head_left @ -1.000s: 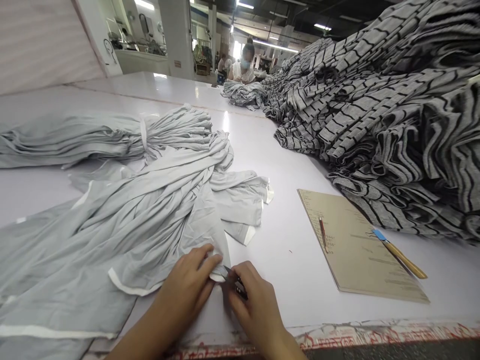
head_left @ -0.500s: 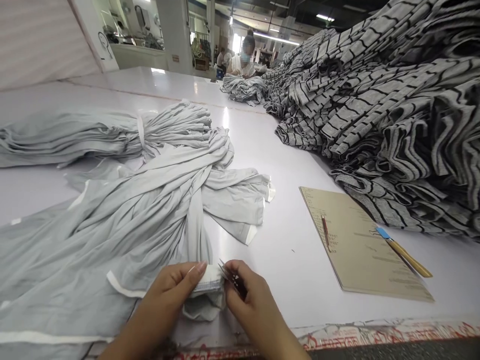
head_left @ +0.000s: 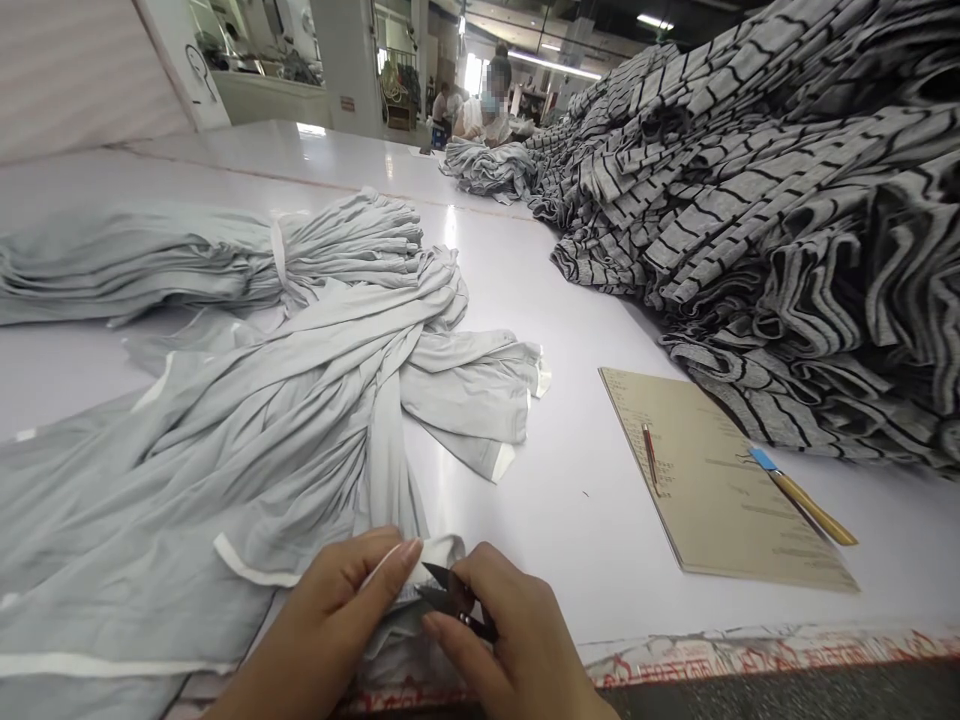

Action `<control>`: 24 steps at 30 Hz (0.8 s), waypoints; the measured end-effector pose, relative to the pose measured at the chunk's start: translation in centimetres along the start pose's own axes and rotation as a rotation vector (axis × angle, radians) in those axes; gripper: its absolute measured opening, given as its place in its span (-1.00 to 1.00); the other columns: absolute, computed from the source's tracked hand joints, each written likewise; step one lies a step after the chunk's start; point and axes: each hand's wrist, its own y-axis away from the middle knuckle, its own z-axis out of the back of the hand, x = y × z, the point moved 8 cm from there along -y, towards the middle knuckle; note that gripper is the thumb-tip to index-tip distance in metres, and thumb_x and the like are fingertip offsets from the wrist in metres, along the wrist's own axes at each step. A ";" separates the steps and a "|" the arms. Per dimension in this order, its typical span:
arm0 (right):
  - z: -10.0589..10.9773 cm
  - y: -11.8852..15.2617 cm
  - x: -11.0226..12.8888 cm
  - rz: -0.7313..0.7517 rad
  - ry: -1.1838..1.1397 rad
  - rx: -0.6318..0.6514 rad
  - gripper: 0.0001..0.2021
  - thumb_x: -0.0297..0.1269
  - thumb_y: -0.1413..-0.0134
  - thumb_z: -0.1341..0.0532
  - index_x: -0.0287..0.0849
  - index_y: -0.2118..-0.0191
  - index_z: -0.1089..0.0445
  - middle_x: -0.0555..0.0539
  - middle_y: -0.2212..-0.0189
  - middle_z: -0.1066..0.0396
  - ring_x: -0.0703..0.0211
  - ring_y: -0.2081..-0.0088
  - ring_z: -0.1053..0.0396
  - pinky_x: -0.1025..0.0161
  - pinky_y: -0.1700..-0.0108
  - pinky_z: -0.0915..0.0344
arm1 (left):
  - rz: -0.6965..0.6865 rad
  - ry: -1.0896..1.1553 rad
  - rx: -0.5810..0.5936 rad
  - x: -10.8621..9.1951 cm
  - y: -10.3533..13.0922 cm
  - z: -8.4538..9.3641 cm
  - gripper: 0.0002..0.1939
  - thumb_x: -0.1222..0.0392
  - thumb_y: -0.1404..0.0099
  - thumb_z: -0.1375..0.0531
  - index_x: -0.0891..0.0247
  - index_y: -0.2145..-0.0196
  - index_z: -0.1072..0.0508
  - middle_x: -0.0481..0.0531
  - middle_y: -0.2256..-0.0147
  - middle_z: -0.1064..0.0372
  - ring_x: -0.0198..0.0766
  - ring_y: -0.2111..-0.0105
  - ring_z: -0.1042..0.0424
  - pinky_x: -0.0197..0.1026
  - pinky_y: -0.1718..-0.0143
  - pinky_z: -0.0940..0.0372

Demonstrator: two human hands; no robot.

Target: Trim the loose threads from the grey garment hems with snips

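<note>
My left hand (head_left: 352, 585) pinches the white-banded edge of a light grey garment (head_left: 300, 370) between thumb and fingers, close to the table's front edge. In my right hand (head_left: 517, 620) is a pair of dark thread snips (head_left: 448, 592), blades parted and pointing left at the white band (head_left: 439, 550). The blade tips lie right beside my left thumb, over the stitched seam. The rest of the garment spreads in loose folds to the left, with other white-edged pieces. Part of the snips is hidden inside my right palm.
A tied bundle of grey cloth (head_left: 150, 260) lies at the back left. Striped grey-and-black fabric (head_left: 750, 220) is heaped high on the right. A brown paper pad (head_left: 720, 510) carries a pen (head_left: 650, 458) and a yellow-handled tool (head_left: 814, 508). A person (head_left: 487, 110) is across the table.
The snips have opened and shifted slightly left and down over the seam. My right thumb has moved away from its forefinger. The left hand keeps its pinch on the garment edge.
</note>
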 end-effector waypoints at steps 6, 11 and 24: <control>0.0 0.2 0.0 0.033 0.056 -0.001 -0.79 -0.19 -0.27 -0.06 -0.11 0.39 -0.26 0.03 0.48 -0.27 0.21 0.49 -0.26 0.34 0.46 -0.09 | 0.009 0.011 0.048 -0.4 0.0 -0.1 -0.53 -0.15 -0.30 -0.07 0.24 0.60 -0.23 -0.14 0.55 -0.04 -0.33 0.51 -0.07 -0.35 0.47 -0.10; -0.1 0.3 -0.1 0.028 0.055 0.016 -0.83 -0.13 -0.25 -0.12 -0.09 0.30 -0.27 0.05 0.47 -0.28 0.20 0.48 -0.27 0.34 0.49 -0.07 | 0.030 0.113 0.078 -0.1 -0.1 -0.2 -0.57 -0.10 -0.26 -0.15 0.26 0.60 -0.31 -0.12 0.55 -0.10 -0.33 0.50 -0.10 -0.35 0.45 -0.13; -0.1 0.5 0.5 0.082 0.115 -0.012 -0.84 -0.18 -0.26 -0.09 -0.10 0.34 -0.27 0.04 0.47 -0.31 0.22 0.50 -0.28 0.34 0.50 -0.07 | -0.032 -0.010 0.107 0.1 -0.1 0.0 -0.53 -0.14 -0.32 -0.05 0.22 0.61 -0.20 -0.14 0.54 -0.03 -0.32 0.50 -0.05 -0.34 0.45 -0.09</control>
